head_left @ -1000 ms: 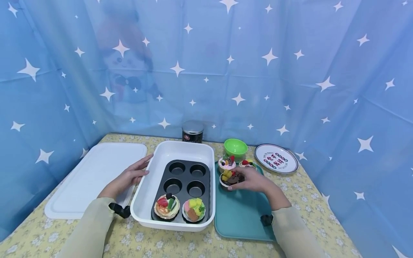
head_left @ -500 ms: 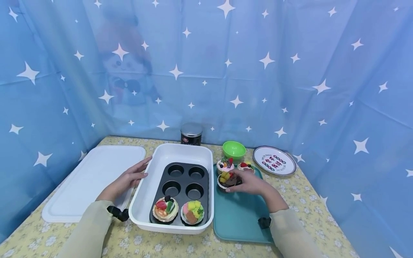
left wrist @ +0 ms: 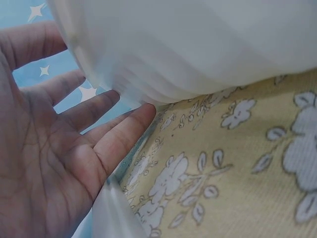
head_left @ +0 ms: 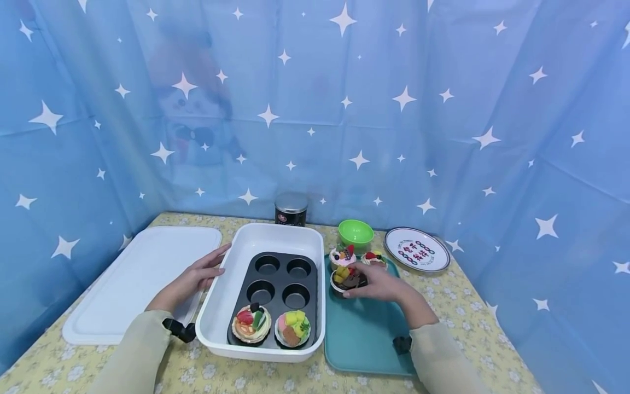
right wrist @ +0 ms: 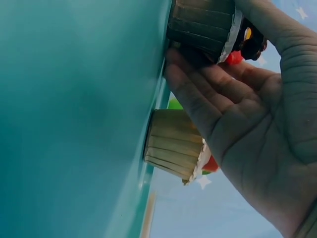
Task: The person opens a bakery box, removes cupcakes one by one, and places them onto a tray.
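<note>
My right hand [head_left: 384, 284] holds a toy cupcake [head_left: 350, 281] with chocolate and yellow fruit over the teal tray [head_left: 366, 342]. In the right wrist view its dark ribbed cup [right wrist: 200, 27] lies between thumb and fingers, the base close to the tray. Just behind are a pink-topped cupcake [head_left: 343, 256] and a berry-topped cupcake [head_left: 376, 259]. My left hand [head_left: 192, 280] has its fingers extended against the left side of the white bin [head_left: 263, 354]. Inside the bin sits a dark muffin tin [head_left: 279, 277], its front row bearing a strawberry cupcake [head_left: 251, 325] and a mixed-fruit cupcake [head_left: 292, 330].
Left of the bin lies a white lid [head_left: 143, 279]. At the back stand a black tin can [head_left: 291, 210] with a silver lid, a green bowl [head_left: 356, 233] and a white printed plate [head_left: 417, 250]. A blue star-patterned curtain [head_left: 315, 109] surrounds the flowered tablecloth.
The head view has tilted up a little, so everything sits slightly lower in it. Both hands keep their places, the right still at the chocolate cupcake.
</note>
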Motion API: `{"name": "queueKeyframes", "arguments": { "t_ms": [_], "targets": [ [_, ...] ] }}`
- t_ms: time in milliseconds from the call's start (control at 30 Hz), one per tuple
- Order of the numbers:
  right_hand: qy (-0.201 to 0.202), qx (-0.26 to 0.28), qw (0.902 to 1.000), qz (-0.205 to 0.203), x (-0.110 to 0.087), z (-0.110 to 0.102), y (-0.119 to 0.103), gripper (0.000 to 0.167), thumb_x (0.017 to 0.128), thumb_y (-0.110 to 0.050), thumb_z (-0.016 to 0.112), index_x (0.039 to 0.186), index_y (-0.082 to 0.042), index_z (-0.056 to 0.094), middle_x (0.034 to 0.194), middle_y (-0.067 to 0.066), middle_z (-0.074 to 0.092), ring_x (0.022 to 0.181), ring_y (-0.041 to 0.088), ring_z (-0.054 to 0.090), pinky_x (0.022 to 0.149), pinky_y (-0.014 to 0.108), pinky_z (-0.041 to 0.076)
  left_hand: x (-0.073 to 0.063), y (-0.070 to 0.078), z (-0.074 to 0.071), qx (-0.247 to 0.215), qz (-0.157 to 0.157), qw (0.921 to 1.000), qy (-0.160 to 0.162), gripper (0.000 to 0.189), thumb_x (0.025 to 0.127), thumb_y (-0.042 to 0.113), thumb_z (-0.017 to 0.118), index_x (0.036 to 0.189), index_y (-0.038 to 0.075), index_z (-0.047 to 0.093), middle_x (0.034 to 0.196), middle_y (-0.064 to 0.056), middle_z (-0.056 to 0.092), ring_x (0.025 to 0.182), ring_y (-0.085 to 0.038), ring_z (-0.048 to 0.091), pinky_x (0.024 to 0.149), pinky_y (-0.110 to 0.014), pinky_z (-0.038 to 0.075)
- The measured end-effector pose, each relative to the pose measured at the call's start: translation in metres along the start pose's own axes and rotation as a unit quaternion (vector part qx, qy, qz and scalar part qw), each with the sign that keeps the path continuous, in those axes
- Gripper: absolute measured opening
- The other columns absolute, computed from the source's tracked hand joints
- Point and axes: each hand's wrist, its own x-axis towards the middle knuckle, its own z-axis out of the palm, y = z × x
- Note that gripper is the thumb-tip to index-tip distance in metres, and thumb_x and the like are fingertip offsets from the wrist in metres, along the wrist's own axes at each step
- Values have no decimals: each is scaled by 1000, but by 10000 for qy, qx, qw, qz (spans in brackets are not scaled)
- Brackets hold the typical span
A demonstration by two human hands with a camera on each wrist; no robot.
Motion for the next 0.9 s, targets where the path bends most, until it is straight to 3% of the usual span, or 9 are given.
{"name": "queueKeyframes", "arguments": {
  "t_ms": [233, 400, 533, 667, 767, 900],
  "targets": [
    [-46, 60, 9999, -116, 1, -4, -1, 72, 85, -50, 78, 143, -15, 53, 116, 1, 64, 104, 19, 61, 86, 42, 52, -2, 2, -1, -62, 36, 10000, -23, 72, 103, 28, 55, 163, 26, 17, 166, -16, 18, 137, -35, 47, 96, -35, 53],
    [-106, 312, 9995, -24, -5, -15, -8, 67, 86, -50, 77, 139, -15, 56, 124, 4, 64, 116, 29, 61, 94, 47, 52, -1, 1, -2, -36, -32, 10000, -17, 71, 103, 29, 55, 163, 28, 17, 166, -13, 19, 139, -35, 45, 97, -36, 52],
    [-34, 620, 9978, -223, -13, -29, -15, 60, 90, -45, 75, 136, -11, 59, 132, 10, 62, 125, 37, 57, 100, 53, 48, 0, 1, -2, -60, 28, 10000, -41, 71, 103, 30, 55, 163, 28, 17, 166, -14, 19, 139, -38, 44, 97, -37, 52],
    [295, 612, 9946, -785, -18, -35, -26, 51, 95, -41, 71, 133, -8, 61, 130, 10, 63, 124, 35, 58, 103, 54, 46, 1, -1, -2, -81, 86, 9999, -116, 71, 103, 30, 55, 163, 28, 16, 166, -14, 17, 139, -38, 43, 96, -35, 52],
    [539, 496, 9884, -1331, -19, -30, -43, 42, 96, -40, 69, 130, -14, 63, 126, 6, 65, 118, 30, 62, 98, 52, 50, 1, -3, -3, -67, 75, 9999, -101, 71, 103, 29, 55, 163, 29, 18, 166, -15, 17, 140, -39, 42, 97, -34, 52],
    [346, 579, 9762, -2059, -18, -9, -76, 37, 98, -38, 67, 130, -22, 62, 126, 1, 65, 114, 27, 63, 91, 48, 54, 1, -3, -2, -43, 60, 10000, -49, 70, 103, 29, 55, 163, 29, 19, 166, -15, 17, 140, -39, 42, 96, -33, 52]
  ]
}}
